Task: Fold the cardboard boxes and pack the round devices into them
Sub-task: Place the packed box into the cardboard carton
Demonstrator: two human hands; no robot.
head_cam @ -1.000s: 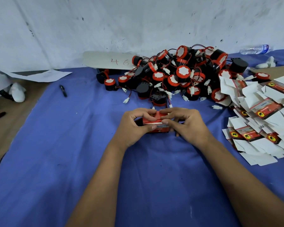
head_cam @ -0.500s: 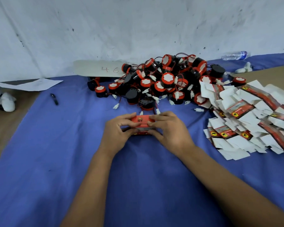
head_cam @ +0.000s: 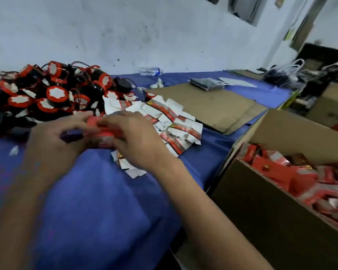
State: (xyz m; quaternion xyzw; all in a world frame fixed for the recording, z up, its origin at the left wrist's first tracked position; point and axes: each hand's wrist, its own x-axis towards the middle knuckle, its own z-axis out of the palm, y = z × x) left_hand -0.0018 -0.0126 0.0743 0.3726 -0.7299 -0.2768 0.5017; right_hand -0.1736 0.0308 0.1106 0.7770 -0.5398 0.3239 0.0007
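Head camera view, blurred by motion: a small red box (head_cam: 101,133) is held between two bare hands just above a blue cloth (head_cam: 98,211) that covers the work surface. The left hand (head_cam: 55,139) is curled around the box's left end, and the right hand (head_cam: 137,141) is wrapped over its top and right end, so the box is grasped by both; how the individual fingertips lie cannot be told through the blur, nor whether the box's flaps are closed. Behind the hands, at the left, a heap of round devices (head_cam: 53,94) is seen, black with red rims, white faces and trailing wires. Just right of the hands, and partly under the right one, a loose pile of flat unfolded boxes (head_cam: 174,121) is spread on the cloth, white with red printed panels. At the lower right, beside the table edge, a large open brown carton (head_cam: 261,201) is seen, filled with folded red boxes (head_cam: 293,176). Farther back, a flat sheet of brown cardboard (head_cam: 213,106) lies on the cloth, with a plastic water bottle (head_cam: 151,71) lying on its side near a marked white wall (head_cam: 125,32).
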